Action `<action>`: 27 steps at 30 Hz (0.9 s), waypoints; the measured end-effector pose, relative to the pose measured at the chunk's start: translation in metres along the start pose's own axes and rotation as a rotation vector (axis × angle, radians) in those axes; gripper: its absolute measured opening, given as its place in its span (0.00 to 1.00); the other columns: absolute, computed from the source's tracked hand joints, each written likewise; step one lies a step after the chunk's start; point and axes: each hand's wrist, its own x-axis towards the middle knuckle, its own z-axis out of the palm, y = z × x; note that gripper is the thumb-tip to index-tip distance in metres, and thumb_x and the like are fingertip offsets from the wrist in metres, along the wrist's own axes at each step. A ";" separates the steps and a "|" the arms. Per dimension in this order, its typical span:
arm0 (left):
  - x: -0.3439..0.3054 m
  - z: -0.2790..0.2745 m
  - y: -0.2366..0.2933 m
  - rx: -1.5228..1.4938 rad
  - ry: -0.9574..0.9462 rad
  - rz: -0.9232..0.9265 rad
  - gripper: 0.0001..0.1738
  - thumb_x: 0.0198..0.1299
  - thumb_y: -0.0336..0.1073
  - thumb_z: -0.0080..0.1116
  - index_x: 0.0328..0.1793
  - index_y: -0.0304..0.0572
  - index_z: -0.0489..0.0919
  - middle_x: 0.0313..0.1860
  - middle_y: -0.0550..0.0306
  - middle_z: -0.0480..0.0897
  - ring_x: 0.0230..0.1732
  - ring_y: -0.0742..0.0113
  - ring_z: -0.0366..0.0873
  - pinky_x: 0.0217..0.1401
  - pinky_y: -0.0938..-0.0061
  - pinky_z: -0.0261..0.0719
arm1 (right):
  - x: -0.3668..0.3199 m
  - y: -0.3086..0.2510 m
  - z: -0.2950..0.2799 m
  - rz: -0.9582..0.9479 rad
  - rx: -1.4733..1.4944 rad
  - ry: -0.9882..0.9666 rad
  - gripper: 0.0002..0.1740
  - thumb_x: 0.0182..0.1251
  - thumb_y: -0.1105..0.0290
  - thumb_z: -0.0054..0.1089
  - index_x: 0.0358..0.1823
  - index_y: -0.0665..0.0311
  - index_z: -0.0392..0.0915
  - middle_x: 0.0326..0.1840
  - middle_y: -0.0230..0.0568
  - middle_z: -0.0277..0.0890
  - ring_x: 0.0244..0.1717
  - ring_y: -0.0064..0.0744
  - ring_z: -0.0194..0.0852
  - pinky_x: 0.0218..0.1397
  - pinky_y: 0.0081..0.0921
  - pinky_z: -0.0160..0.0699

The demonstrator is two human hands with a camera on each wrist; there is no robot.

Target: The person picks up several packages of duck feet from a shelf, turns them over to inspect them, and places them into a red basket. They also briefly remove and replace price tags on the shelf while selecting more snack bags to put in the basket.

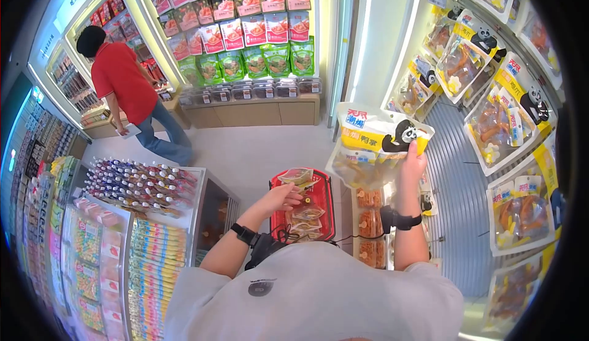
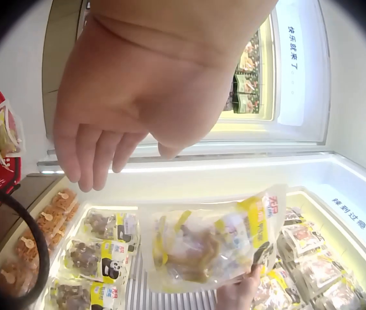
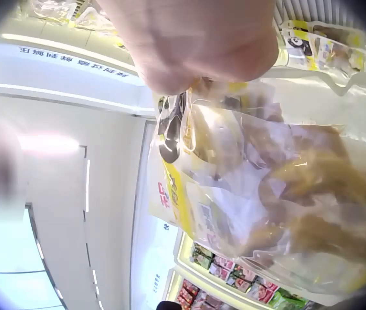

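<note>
My right hand (image 1: 413, 166) pinches the edge of a clear snack bag (image 1: 362, 141) with a yellow-and-white label and a panda print. Brown food pieces show through the plastic of that snack bag (image 3: 286, 174) in the right wrist view, where the fingertips are partly hidden behind the hand. Over the red shopping basket (image 1: 329, 209) hovers my left hand (image 1: 283, 198), fingers loosely straight and holding nothing. Several bagged snacks (image 1: 307, 213) lie inside the basket.
More panda snack bags (image 1: 518, 215) line the metal-slatted refrigerated shelf (image 1: 466, 175) on the right. Trays of orange food (image 1: 369, 224) sit beside the basket. A person in a red shirt (image 1: 126, 74) stands at the far-left shelves. A display of bottles and packets (image 1: 138, 184) stands at left.
</note>
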 end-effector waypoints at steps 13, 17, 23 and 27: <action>-0.022 -0.021 -0.002 -0.664 -0.823 -0.067 0.39 0.60 0.65 0.36 0.69 0.46 0.55 0.66 0.54 0.62 0.65 0.60 0.62 0.65 0.62 0.62 | -0.106 -0.119 0.155 0.434 1.157 -0.564 0.18 0.63 0.53 0.44 0.32 0.62 0.66 0.22 0.32 0.60 0.26 0.26 0.56 0.45 0.27 0.63; -0.031 -0.018 -0.003 -0.887 -1.073 0.060 0.32 0.62 0.55 0.43 0.68 0.48 0.58 0.66 0.54 0.63 0.64 0.55 0.62 0.66 0.56 0.60 | -0.088 -0.065 0.167 0.418 1.286 -0.734 0.24 0.62 0.49 0.45 0.42 0.66 0.68 0.31 0.38 0.67 0.34 0.31 0.63 0.50 0.28 0.63; -0.049 -0.021 0.020 -0.591 -0.779 0.308 0.35 0.59 0.50 0.50 0.68 0.45 0.55 0.64 0.51 0.63 0.65 0.53 0.61 0.67 0.54 0.58 | -0.126 -0.118 0.154 0.432 0.733 -0.669 0.25 0.66 0.56 0.42 0.56 0.69 0.62 0.50 0.44 0.68 0.53 0.36 0.65 0.59 0.33 0.63; -0.060 -0.024 0.040 -0.753 -0.601 0.479 0.33 0.60 0.48 0.49 0.68 0.45 0.55 0.65 0.52 0.63 0.64 0.53 0.62 0.64 0.52 0.63 | -0.139 -0.082 0.125 0.363 0.452 -0.457 0.29 0.67 0.52 0.39 0.59 0.68 0.60 0.55 0.46 0.66 0.57 0.37 0.64 0.59 0.36 0.64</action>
